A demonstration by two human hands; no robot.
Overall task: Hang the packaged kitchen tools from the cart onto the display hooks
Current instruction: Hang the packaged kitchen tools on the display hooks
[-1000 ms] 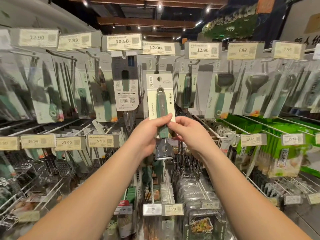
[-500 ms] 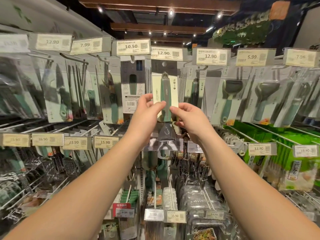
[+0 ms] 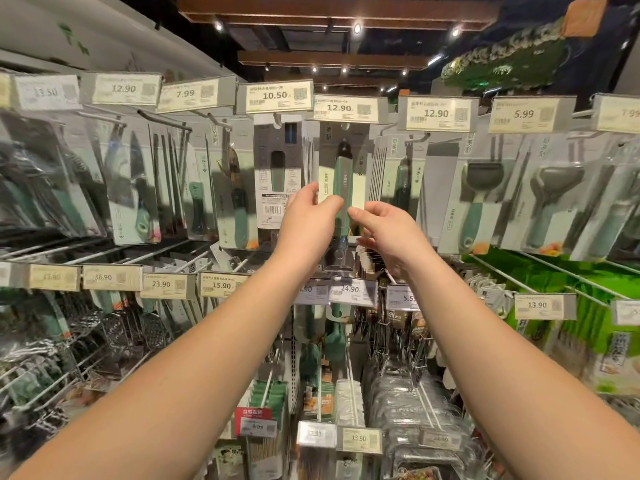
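We hold a carded kitchen tool with a green handle on a pale backing card (image 3: 341,174) up at the top row of the display, both arms stretched out in front of us. Our left hand (image 3: 310,223) pinches the card's lower left edge, thumb across the front and fingers curled behind it. Our right hand (image 3: 388,233) pinches the lower right corner between thumb tip and forefinger, its remaining fingers loosely bent beneath. The card stands upright above our grip, its top edge just under the yellow price label reading 12.90 (image 3: 348,108); whether its hole sits on the hook we cannot tell. Just left of our grip hangs a grey carded tool with a barcode sticker (image 3: 277,174). Below our hands a white label reading 14.90 (image 3: 351,289) fronts the next row.
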